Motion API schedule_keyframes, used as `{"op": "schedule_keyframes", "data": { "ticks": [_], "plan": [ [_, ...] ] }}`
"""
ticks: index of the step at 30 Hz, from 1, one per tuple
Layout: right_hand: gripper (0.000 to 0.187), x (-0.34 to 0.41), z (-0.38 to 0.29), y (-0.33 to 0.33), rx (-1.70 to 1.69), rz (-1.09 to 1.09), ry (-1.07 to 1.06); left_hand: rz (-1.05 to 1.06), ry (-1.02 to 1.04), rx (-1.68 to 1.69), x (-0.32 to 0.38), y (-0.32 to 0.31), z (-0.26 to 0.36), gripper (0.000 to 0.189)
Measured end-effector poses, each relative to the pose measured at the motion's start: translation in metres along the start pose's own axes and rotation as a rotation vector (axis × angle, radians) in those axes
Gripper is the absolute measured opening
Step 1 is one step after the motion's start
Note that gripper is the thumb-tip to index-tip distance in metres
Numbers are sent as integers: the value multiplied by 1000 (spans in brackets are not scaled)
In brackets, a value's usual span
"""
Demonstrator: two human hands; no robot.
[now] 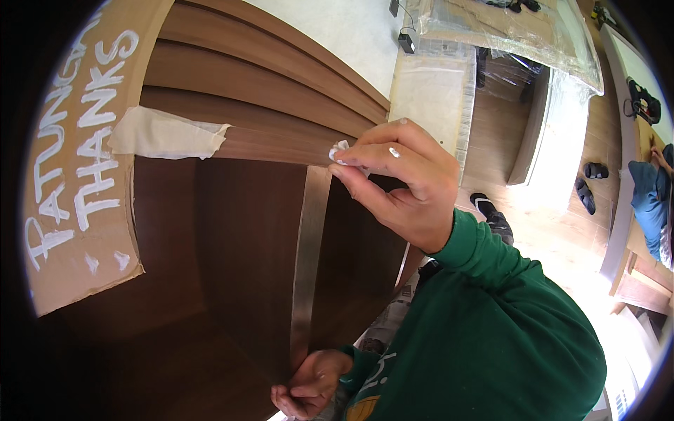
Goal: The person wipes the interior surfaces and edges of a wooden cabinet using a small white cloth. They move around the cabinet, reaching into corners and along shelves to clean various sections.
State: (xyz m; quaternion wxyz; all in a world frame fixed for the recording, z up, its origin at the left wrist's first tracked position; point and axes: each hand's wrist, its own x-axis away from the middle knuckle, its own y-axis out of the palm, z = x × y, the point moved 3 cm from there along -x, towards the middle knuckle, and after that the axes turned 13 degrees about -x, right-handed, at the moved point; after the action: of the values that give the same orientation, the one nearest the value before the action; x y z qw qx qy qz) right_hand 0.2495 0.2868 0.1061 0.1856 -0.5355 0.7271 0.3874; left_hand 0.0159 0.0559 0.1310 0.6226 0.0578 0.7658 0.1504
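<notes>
My right hand [408, 184] pinches a small crumpled white wad [341, 150], perhaps tissue or cloth, between thumb and fingertips. The wad is at the edge of a brown wood rail [268, 144], close to where a vertical divider [310, 231] meets it. A white smear marks one finger. Lower down, my left hand [310, 384] is turned partly palm up near the divider's other end, its fingers loosely curled and nothing visible in it. Dark open compartments [247, 226] of the wood cabinet lie on both sides of the divider. Masking tape [168, 134] covers part of the rail.
A cardboard sheet [84, 252] with hand-painted writing is held by the tape. Grooved wood slats [253, 58] run beside the rail. Plastic-wrapped furniture [526, 31], a black power adapter [406, 43], sandals [585, 194] and a person in blue clothing [650, 200] are farther off.
</notes>
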Motion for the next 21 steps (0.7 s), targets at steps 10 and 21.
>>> {"op": "schedule_keyframes", "data": {
  "ticks": [10,21],
  "plan": [
    [19,-7,3,14,72,-100,10,-3,36,-19,-3,2,5,20],
    [19,-12,-6,16,121,-136,-55,-3,58,-17,-3,2,3,17]
  ]
}}
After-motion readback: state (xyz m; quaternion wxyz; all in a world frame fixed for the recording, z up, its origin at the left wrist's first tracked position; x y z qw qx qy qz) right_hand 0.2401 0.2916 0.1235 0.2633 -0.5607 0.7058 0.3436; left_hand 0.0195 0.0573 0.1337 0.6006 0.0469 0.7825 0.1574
